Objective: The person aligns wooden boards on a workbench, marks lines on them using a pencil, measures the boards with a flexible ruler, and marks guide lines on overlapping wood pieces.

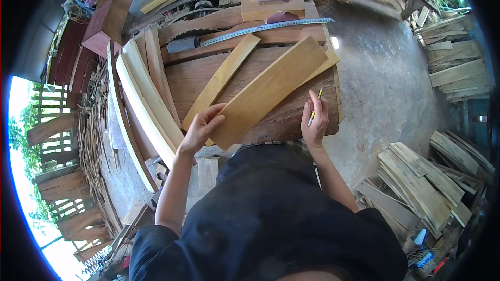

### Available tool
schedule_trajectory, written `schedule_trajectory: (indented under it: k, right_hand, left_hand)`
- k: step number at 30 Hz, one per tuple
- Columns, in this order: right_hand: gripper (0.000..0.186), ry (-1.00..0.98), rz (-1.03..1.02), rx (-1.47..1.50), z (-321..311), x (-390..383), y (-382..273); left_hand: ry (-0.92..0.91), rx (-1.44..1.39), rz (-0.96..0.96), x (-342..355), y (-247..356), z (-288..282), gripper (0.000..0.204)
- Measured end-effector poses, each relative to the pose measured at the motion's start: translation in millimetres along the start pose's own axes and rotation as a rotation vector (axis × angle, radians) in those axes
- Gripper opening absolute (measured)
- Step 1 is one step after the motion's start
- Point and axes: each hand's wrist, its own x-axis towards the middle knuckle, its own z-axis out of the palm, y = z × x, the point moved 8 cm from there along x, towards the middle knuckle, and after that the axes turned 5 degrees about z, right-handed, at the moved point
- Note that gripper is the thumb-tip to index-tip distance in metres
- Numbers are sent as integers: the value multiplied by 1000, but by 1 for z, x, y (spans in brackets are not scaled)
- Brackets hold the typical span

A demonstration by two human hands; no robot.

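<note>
My left hand (200, 129) grips the near left end of a flat wooden board (273, 91), thumb on its upper face. The board slants away to the right over the workbench (302, 112). Beneath its far right end, another wooden strip (327, 66) partly shows. In my right hand (315, 119) a yellow pencil (314, 109) is held between the fingers, to the right of the board and apart from it. A narrower wooden strip (224, 79) lies on the bench to the left of the held board.
Beyond the boards lies an extended tape measure (265, 31) with a dark handle-like body, near a handsaw (195, 32). Long pale planks (148, 101) lean along the bench's left side. Stacked boards (416, 182) lie on the floor at right, and a reddish wooden box (107, 26) stands far left.
</note>
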Motion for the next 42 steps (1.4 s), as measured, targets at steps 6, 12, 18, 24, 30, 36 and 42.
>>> schedule_trajectory:
  k: [6,12,18,24,30,36,42]
  right_hand:
    - [36,21,8,21,-2,1,4]
    - [38,-1,-9,25,-1,0,-1]
    - [38,-6,-40,-28,-2,0,-6]
    - [37,-14,-22,-4,0,2,-9]
    - [35,24,22,-62,-9,15,-8]
    - [40,97,82,-50,-15,44,18]
    - [45,42,123,-96,-5,67,38]
  left_hand:
    - [-18,-48,-58,4,-24,13,42]
    - [242,364,-50,4,-27,-12,37]
    - [379,799,253,-19,13,-3,55]
    - [368,1055,282,-50,-2,16,107]
    - [408,1029,226,-56,-21,11,109]
    - [388,1018,232,-57,-19,14,106]
    - [388,1047,232,-58,-17,18,103]
